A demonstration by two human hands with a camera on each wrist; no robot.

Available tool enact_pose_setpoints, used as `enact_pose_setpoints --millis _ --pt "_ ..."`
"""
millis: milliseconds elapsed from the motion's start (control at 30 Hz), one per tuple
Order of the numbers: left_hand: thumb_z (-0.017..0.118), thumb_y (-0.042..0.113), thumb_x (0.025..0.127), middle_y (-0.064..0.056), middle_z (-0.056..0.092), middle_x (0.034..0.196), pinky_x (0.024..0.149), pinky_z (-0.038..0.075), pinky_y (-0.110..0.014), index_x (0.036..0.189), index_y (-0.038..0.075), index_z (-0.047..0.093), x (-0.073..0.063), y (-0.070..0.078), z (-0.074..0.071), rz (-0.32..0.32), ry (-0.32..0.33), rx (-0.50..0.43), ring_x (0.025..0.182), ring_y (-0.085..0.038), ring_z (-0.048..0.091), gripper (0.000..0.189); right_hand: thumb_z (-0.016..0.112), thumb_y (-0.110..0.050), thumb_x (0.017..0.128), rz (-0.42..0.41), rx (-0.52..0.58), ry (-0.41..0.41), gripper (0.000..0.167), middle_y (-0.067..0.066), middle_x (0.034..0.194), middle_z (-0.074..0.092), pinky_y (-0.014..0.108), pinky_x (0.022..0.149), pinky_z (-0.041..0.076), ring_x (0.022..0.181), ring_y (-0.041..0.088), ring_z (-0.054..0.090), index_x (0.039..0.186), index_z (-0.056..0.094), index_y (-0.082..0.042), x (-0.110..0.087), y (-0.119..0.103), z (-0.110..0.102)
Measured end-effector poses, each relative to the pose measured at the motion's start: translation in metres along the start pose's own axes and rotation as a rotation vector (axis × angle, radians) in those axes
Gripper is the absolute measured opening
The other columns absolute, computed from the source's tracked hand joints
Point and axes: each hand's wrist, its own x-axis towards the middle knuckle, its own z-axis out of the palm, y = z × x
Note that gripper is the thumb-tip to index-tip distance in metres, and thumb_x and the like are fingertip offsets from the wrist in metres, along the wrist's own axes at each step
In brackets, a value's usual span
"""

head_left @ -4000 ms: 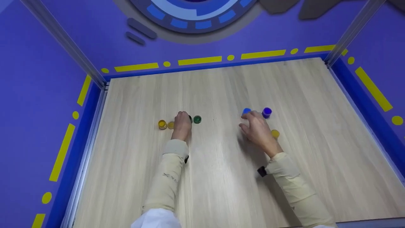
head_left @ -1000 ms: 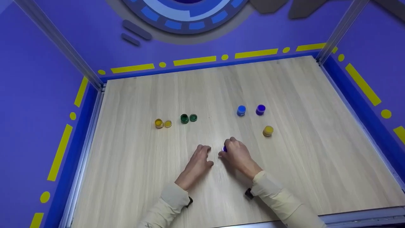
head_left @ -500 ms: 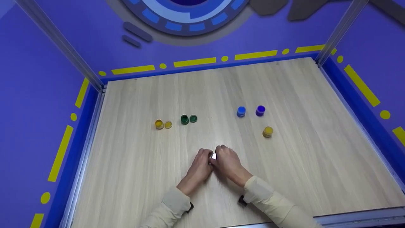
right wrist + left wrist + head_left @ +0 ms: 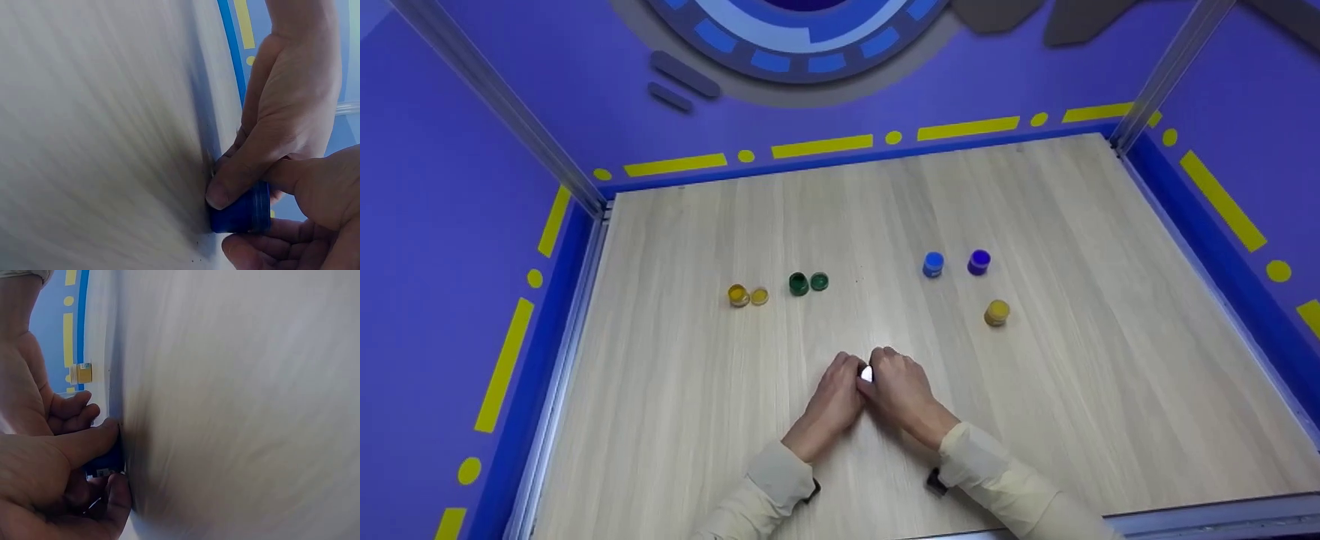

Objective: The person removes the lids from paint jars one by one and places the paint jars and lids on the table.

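Now, from the head view, you've brought your left hand (image 4: 834,390) in from standing apart, fingers spread, a second ago, and it meets your right hand (image 4: 900,382) near the front of the table (image 4: 697,420); over the last half second they've hardly shifted. Only a bright sliver of what you hold shows between them. Farther back, the open yellow jar (image 4: 737,296) and open green jar (image 4: 799,284) stay put, each with its lid just beside it, while the light blue jar (image 4: 933,265), purple jar (image 4: 979,262) and closed yellow jar (image 4: 997,313) stand untouched to the right. Turn to your right wrist's view and you find the dark blue jar (image 4: 233,219) upright, lid end up, its base at or just above the table; your left thumb presses its body, and your right hand closes around the lid end, though its exact contact is partly hidden. Your left wrist's view shows your left thumb and fingers pinching that jar low down. So you've gone from one hand to two on it, which I'd judge steadies the body and leaves your right hand placed to work the lid.
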Motion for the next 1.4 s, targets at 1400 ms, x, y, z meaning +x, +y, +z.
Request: enact_pose_setpoints --millis 1400 --pt "0.083 0.009 0.085 -0.006 0.059 0.092 0.079 0.050 -0.037 0.099 0.001 0.064 0.003 -0.014 0.000 0.010 -0.035 -0.076 0.086 -0.021 0.058 0.025 0.074 -0.007 0.093 -0.284 0.344 -0.316 0.032 0.015 0.129 0.056 0.044 0.096 0.050 0.114 0.028 0.057 0.124 0.073 -0.009 0.017 0.046 -0.030"
